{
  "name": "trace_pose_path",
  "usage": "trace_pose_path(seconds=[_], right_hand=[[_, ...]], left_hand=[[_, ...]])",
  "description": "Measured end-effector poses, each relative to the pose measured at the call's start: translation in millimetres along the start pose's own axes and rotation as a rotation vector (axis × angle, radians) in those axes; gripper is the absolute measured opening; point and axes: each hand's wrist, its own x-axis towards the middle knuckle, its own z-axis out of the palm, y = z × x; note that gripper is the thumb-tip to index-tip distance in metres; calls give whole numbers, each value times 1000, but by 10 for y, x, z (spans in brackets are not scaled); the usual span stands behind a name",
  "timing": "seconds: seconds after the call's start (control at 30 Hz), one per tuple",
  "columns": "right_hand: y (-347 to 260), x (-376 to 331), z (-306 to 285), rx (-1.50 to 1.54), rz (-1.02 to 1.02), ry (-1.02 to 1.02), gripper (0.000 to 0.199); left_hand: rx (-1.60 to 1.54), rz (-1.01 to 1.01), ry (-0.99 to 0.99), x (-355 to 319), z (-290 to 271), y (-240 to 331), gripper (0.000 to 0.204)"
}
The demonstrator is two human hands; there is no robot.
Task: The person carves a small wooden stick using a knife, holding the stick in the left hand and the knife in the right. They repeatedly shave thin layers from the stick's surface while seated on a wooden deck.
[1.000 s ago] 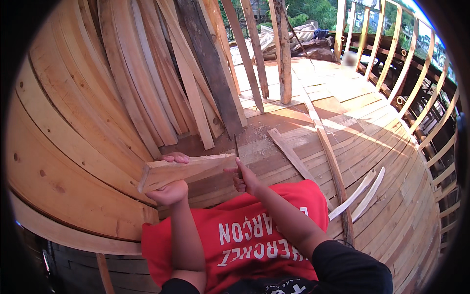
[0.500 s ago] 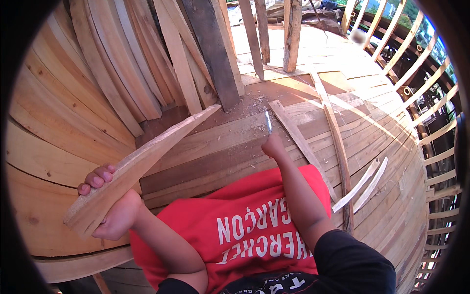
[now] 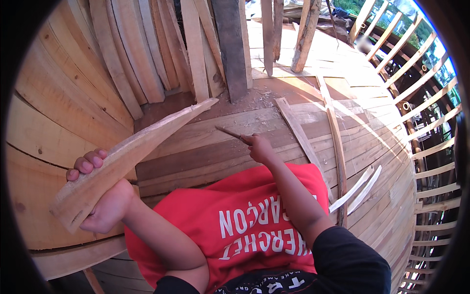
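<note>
My left hand (image 3: 107, 203) is closed around the thick lower end of a long, tapering wooden piece (image 3: 142, 146). The piece slants up and to the right, and its narrow tip reaches toward a dark upright post (image 3: 230, 54). Its upper edge looks rough and freshly cut. In my right hand (image 3: 260, 148) is a knife (image 3: 227, 131), fingers wrapped about its handle. The blade, seen nearly edge-on and dark, points left toward the wooden piece but stays apart from it. Wood shavings (image 3: 249, 100) lie on the planks by the post's foot.
Curved ribs (image 3: 122, 49) and hull planks (image 3: 54, 132) rise at the left. A short board (image 3: 296, 130) and a long batten (image 3: 335, 142) lie across the plank floor, with pale curved strips (image 3: 362, 188) beside them. Upright slats (image 3: 433, 154) line the right side. Red cloth (image 3: 196, 210) covers my lap.
My right hand has moved slightly left, and the knife has swung from pointing away to pointing left. The wooden piece has shifted a little left and down in my left hand. The view has shifted slightly.
</note>
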Motion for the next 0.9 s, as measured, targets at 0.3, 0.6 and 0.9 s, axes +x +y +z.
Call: trace_pose_path(seconds=[0.3, 0.6, 0.9], right_hand=[[547, 246, -29, 47, 213, 217, 51], [705, -99, -457, 121, 51, -271, 42], [528, 225, -650, -88, -174, -68, 21]], left_hand=[[-31, -59, 76, 33, 1, 21, 58], [-8, -70, 94, 42, -17, -59, 61], [-38, -107, 133, 38, -25, -59, 60]])
